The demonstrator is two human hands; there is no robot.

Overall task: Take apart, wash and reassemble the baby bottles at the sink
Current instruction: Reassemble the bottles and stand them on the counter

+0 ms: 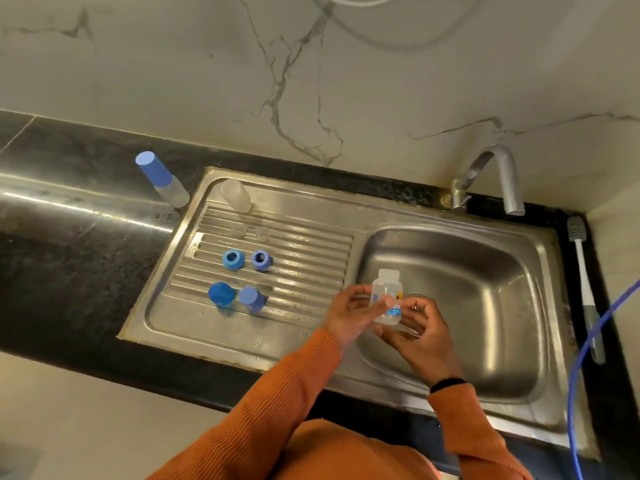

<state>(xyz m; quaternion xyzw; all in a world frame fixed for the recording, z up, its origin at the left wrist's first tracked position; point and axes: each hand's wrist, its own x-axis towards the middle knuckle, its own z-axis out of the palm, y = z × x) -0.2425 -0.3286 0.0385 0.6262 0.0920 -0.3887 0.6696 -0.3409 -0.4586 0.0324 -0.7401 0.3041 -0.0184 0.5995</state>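
Sink glossy steel; bottle clear plastic.

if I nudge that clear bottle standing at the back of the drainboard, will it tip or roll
The clear bottle looks empty, so probably light and easy to tip. It stands by the ribbed drainboard; once down, its round body would likely roll. The steel looks glossy, perhaps wet, so it may slide first.

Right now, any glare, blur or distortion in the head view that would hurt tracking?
Head view: wide-angle bend curves the black stone counter edge; bright glare streaks on the ribbed steel drainboard; both hands, left and right, look soft; the printed clear baby bottle they hold reads faintly against the steel basin.
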